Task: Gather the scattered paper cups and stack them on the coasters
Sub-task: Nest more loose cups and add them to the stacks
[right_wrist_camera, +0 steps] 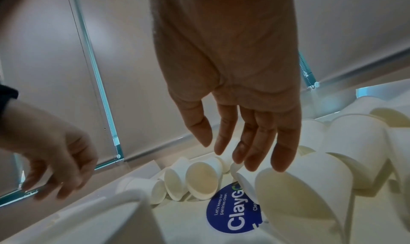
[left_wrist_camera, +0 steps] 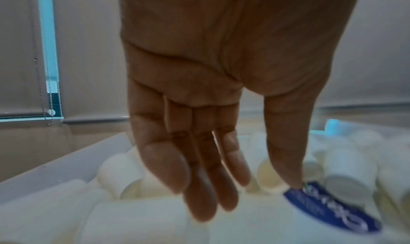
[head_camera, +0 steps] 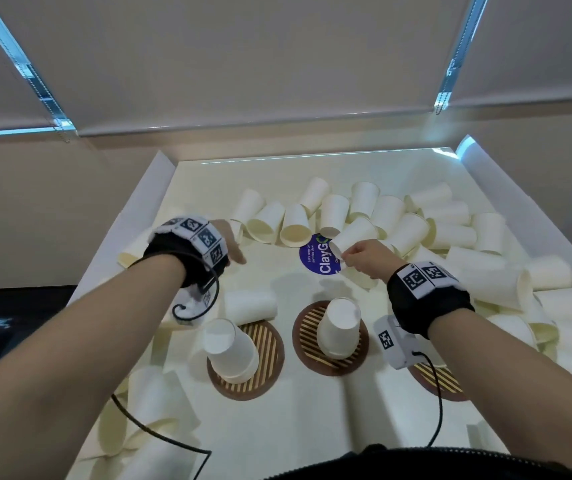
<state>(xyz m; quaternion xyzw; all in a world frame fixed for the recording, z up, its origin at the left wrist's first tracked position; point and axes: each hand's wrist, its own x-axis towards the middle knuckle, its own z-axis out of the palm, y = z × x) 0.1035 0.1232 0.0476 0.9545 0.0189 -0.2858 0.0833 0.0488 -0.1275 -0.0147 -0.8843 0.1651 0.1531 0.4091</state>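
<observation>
Many white paper cups [head_camera: 395, 223] lie on their sides across the back and right of the white table [head_camera: 277, 427]. Three round striped coasters sit near me. The left coaster [head_camera: 270, 372] bears an upside-down cup stack [head_camera: 230, 351], and the middle coaster [head_camera: 307, 341] an upside-down cup [head_camera: 340, 327]. My right wrist partly hides the right coaster [head_camera: 440, 382]. My left hand [head_camera: 234, 245] hovers with straight fingers [left_wrist_camera: 213, 186] over the left cups, holding nothing. My right hand [head_camera: 353, 254] hangs with relaxed fingers [right_wrist_camera: 261, 151], their tips at the rim of a lying cup [right_wrist_camera: 299, 191].
A blue round ClayGo sticker [head_camera: 315, 258] lies on the table between my hands. One cup [head_camera: 249, 306] lies just behind the left coaster. More cups [head_camera: 146, 410] are piled at the near left. Raised white edges [head_camera: 146, 202] border the table, and roller blinds hang behind.
</observation>
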